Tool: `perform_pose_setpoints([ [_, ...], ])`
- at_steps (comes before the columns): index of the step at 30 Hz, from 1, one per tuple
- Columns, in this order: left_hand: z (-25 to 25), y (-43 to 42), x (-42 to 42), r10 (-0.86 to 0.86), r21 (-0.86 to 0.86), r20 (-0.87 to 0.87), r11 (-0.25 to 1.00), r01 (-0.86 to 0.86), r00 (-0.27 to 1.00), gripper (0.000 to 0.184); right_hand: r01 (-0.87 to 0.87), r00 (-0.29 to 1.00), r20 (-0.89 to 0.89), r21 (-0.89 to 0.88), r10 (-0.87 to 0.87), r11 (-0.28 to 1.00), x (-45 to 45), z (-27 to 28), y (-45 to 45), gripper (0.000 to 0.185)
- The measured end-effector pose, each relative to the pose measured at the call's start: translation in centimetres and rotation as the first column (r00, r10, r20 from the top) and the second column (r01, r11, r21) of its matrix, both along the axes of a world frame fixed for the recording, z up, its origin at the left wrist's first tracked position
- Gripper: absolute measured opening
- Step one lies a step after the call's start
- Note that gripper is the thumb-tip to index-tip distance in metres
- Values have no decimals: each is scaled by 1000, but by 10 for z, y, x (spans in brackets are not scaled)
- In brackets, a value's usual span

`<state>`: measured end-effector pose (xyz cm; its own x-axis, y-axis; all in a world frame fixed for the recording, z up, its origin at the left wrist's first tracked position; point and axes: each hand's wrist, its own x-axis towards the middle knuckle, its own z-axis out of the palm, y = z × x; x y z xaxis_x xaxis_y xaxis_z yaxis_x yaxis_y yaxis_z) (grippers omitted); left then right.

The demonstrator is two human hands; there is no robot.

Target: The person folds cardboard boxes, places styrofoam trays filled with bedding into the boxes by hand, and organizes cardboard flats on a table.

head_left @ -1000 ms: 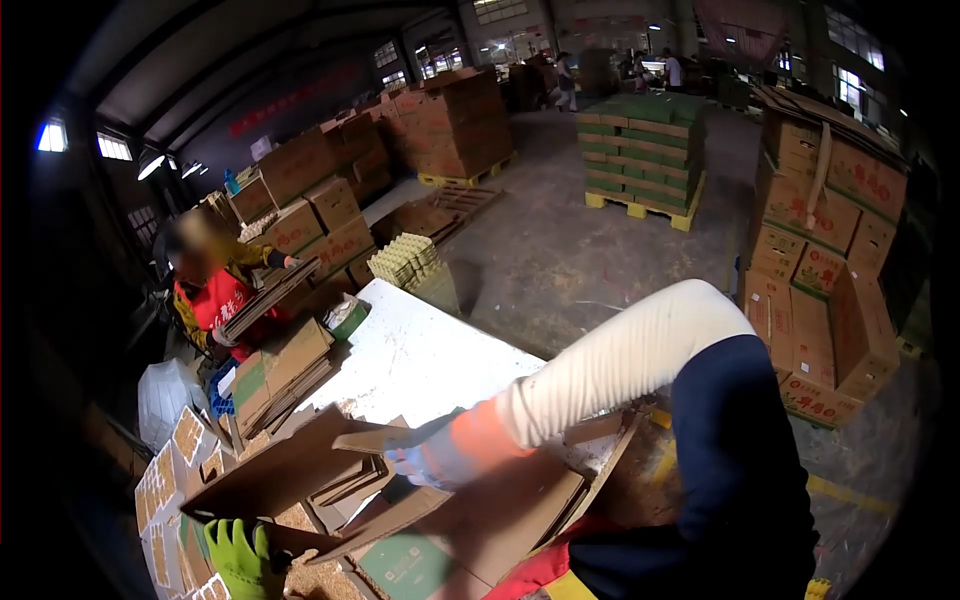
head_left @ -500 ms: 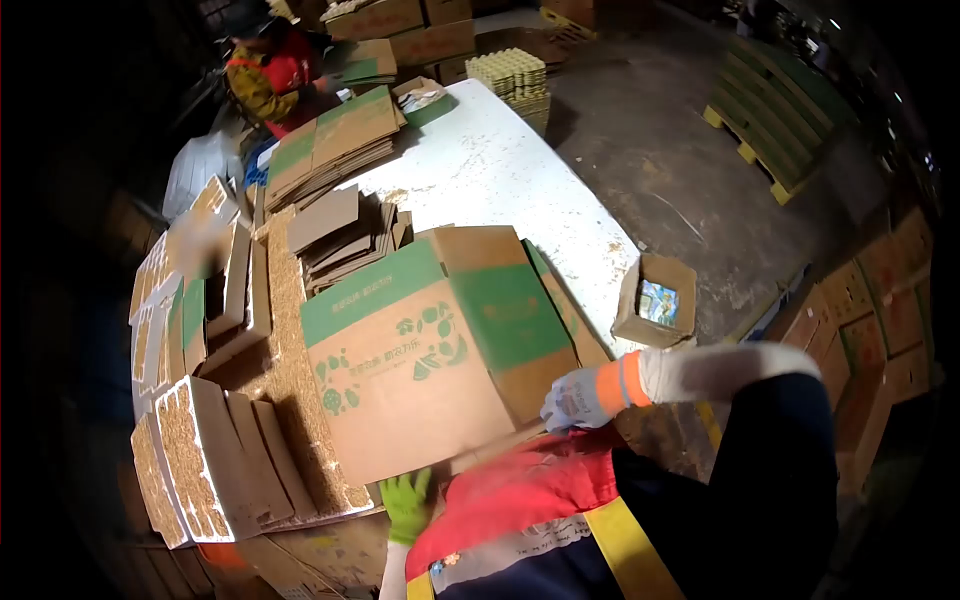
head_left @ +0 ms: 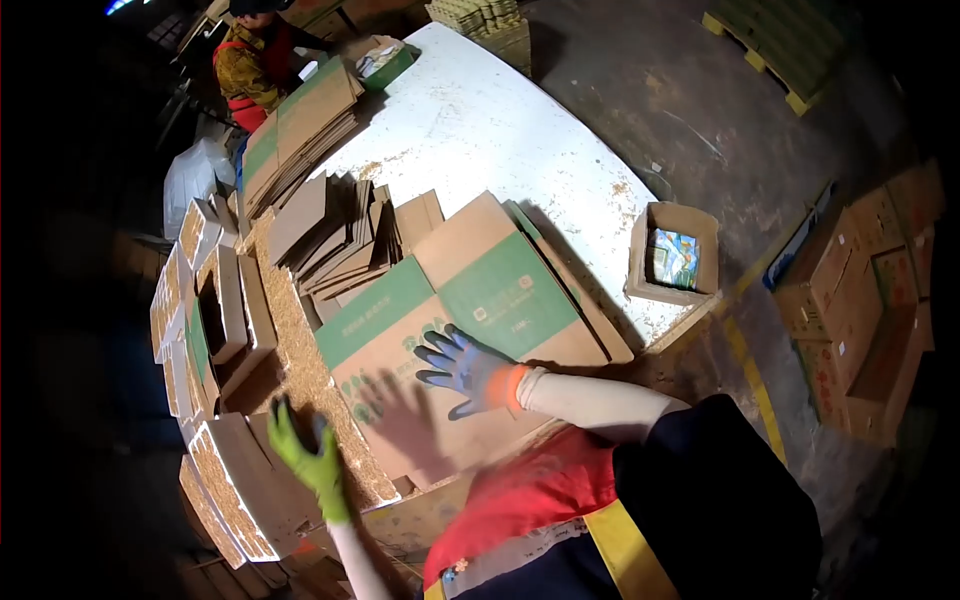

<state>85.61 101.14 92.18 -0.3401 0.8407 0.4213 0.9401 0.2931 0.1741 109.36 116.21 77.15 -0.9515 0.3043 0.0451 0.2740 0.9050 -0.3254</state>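
My right hand (head_left: 468,372), in a grey-blue glove with an orange cuff, is spread above a flattened cardboard box (head_left: 455,290) with green bands and printed leaf shapes. Its shadow falls on the cardboard. My left hand (head_left: 312,455), in a lime green glove with dark fingertips, is raised with fingers apart, holding nothing. Nearest to it is a brown carton (head_left: 262,470) with a crumb-covered face at the table's left edge. Behind the flattened box lies a loose pile of brown cardboard pieces (head_left: 335,235).
A small open box (head_left: 645,255) with colourful packets stands at the white table's (head_left: 480,130) right edge. A stack of folded boxes (head_left: 300,135) lies farther back, near a co-worker (head_left: 250,75). Cartons (head_left: 850,300) stand on the floor at right; a pallet (head_left: 780,45) is beyond.
Both hands have left the flattened box's near edge. My right hand moved left over its face, my left hand up and left. The box now lies flatter, and the view has shifted.
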Motion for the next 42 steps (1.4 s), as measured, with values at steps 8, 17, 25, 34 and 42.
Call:
perform_pose_setpoints([
  [8,-209,-23,7,309,-98,590,945,-313,746,79,14,989,-141,-170,-38,985,65,-13,2,63],
  [17,-198,-10,8,340,-171,592,939,-299,731,68,806,474,211,-495,-855,325,145,-41,83,121],
  [25,-188,-14,-25,442,-407,858,896,-179,260,76,297,677,181,-954,-713,39,157,-65,127,84],
  [34,-170,-36,-30,204,-206,976,978,25,80,73,24,719,125,-988,-684,-155,166,-59,96,46],
  [42,-225,-43,-69,152,-152,982,988,13,-112,76,77,773,-6,-992,-634,103,208,-168,148,48],
])
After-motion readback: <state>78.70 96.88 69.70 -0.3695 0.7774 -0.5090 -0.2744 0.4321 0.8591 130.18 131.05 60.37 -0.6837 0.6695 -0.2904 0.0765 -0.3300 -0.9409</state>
